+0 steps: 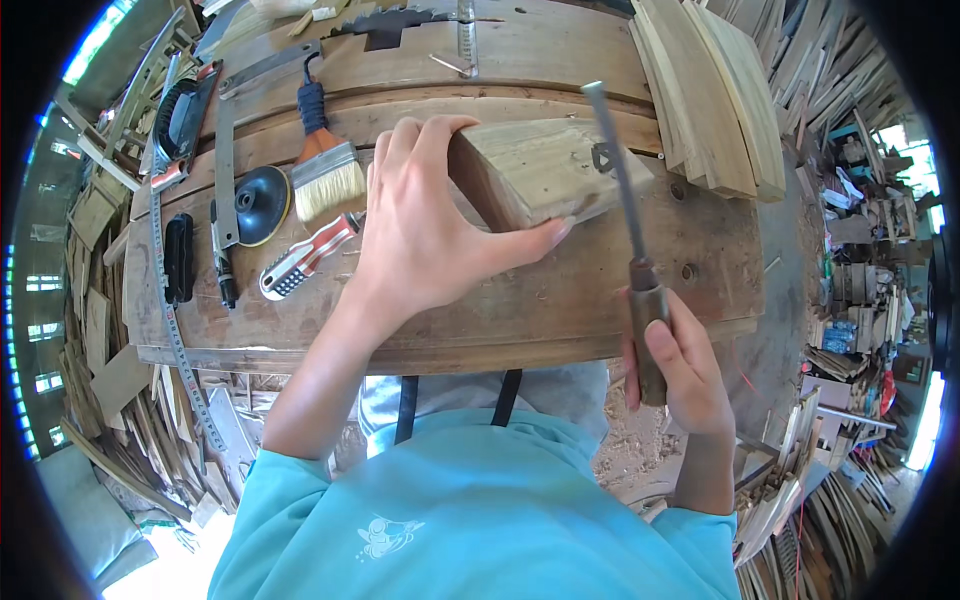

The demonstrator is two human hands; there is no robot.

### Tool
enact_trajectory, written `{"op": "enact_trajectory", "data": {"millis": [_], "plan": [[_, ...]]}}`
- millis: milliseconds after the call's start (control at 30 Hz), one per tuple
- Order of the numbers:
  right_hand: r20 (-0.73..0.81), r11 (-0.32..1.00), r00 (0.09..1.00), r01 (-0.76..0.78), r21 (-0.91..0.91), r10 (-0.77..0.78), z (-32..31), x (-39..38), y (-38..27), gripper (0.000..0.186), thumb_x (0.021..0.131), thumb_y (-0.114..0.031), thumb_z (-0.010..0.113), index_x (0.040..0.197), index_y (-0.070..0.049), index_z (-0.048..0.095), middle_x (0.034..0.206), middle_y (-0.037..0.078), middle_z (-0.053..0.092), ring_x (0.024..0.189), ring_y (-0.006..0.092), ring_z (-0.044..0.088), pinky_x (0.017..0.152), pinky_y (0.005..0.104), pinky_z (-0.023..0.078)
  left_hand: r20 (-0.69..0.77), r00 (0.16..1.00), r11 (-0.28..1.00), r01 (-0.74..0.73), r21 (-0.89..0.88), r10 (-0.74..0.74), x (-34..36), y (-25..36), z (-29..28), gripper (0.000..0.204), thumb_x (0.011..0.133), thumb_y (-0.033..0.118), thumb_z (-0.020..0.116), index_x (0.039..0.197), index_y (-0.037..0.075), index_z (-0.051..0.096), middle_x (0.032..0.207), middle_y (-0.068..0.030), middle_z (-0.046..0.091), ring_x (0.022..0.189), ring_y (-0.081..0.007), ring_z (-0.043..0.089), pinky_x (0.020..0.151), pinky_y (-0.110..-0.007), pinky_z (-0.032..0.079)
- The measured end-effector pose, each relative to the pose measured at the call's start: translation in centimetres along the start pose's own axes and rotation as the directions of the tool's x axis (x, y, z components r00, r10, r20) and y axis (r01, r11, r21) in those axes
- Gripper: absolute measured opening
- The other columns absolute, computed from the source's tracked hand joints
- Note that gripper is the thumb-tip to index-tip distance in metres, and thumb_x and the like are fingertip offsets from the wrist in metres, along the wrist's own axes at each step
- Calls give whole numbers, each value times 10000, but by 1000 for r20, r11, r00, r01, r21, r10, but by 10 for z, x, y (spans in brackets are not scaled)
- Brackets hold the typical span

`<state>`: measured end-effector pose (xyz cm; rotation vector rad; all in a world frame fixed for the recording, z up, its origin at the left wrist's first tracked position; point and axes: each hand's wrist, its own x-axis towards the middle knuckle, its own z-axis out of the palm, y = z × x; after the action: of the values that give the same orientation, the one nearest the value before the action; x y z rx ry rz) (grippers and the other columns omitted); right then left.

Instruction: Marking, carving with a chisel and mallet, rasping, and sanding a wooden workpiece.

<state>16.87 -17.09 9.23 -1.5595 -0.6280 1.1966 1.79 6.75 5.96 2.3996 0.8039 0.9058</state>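
My left hand [420,225] grips a thick pale wood block [530,160] on the workbench, its thumb along the near edge and its fingers over the left end. A small dark outlined mark or cut [603,157] shows on the block's top, toward the right. In my right hand [690,370] is a chisel [648,345], held by its brown wooden handle. Its long steel blade points up and away, passing in front of the block's right part in this view. Whether the blade touches the wood I cannot tell.
Left on the workbench [460,335] lie a paintbrush [328,180], a striped-handled tool [308,258], a round black pad [262,205], a metal ruler [225,165], a black pen [224,270] and a tape measure's strip [180,350]. Stacked boards [700,100] stand at the far right.
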Motion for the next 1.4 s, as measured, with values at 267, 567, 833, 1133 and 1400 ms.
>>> {"op": "enact_trajectory", "data": {"millis": [267,567,833,1133,1400], "plan": [[-106,793,961,144,-592,-254,-6,11,20,425,1066,-315,539,1340,10,515,862,162,650,668,262,656,614,338,496,23,996,994,-84,-74,86,-22,-13,7,894,514,329,963,1254,17,570,1107,-135,577,1056,-314,553,942,-429,461],[-26,589,948,175,-789,-317,8,21,16,399,1013,-195,606,1346,7,519,982,266,685,893,464,686,777,466,533,76,997,1000,20,-6,-20,-43,-24,12,901,515,335,955,1262,32,553,1105,-136,561,1058,-338,535,966,-449,429],[-31,524,915,202,-827,-403,5,16,20,431,989,-169,625,1369,6,520,1077,280,689,945,478,685,791,489,551,125,990,998,56,18,-57,-45,-23,15,946,525,394,953,1296,61,517,1154,-143,519,1120,-348,501,978,-458,400],[18,538,922,241,-808,-387,11,17,17,406,976,-180,638,1323,20,568,1060,266,704,961,430,706,819,454,554,111,993,996,37,77,-45,-44,-19,9,970,560,431,930,1338,34,507,1177,-162,522,1147,-352,498,996,-462,390],[-244,911,899,291,-291,-365,20,58,18,399,1045,-248,565,1365,-11,537,742,-3,553,564,52,501,490,210,398,202,972,992,104,68,-116,-45,-12,-5,984,629,515,891,1367,-8,505,1215,-177,521,1171,-348,512,1002,-456,411]]}}
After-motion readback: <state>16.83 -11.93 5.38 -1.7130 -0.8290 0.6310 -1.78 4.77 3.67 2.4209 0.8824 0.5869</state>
